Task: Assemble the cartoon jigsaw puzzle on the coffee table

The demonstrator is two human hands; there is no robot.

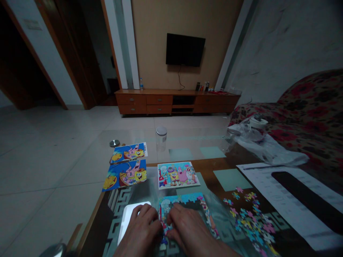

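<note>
Left hand [144, 223] and right hand [186, 223], fingers curled, meet over puzzle [187, 198]'s left side; can't tell if either pinches anything. White slab [128, 215] beside left hand. Beyond: one SpongeBob card [178, 175]; farther left, two blue cards [125, 175]. Right: one loose-piece heap [252, 223], one sheet [265, 182], print too blurred to read.

Both bare hands come in from the bottom edge, backs up, near each other. The left hand [142, 226] points forward, its fingers bent and angled down. The right hand [186, 223] turns inward, fingers curled toward the left one, its forearm slanting away to the lower right. The fingertips are partly hidden.
</note>
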